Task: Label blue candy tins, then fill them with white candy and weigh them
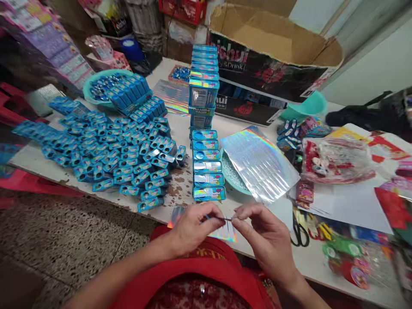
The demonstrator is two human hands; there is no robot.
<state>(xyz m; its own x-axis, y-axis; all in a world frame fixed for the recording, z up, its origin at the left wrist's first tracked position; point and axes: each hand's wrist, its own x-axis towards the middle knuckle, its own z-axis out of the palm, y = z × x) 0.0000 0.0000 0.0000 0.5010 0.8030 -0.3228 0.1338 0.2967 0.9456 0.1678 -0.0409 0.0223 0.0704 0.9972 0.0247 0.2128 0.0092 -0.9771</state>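
Observation:
Close to the table's front edge, my left hand [195, 227] is closed in a pinch on one end of a thin narrow strip [228, 219]. The other end is pinched between the thumb and fingertips of my right hand [268, 240]. Seen nearly edge-on, the strip looks dark, and its material is unclear. Under my hands lies a shiny holographic sheet [222, 233] with slits, partly covered. Just beyond stands a row of blue boxes [209, 179] with "Caramelo Macizo" printed on top. A larger slit holographic sheet [260, 163] rests over a turquoise bowl [236, 185] of small white beads.
Many blue boxes [106, 150] crowd the left side. A tall stack of boxes [202, 94] rises in front of black cartons [270, 68]. Black-handled scissors [300, 231] lie at the right, near plastic-wrapped items [337, 159]. A turquoise basin [106, 81] holds wrapped candies.

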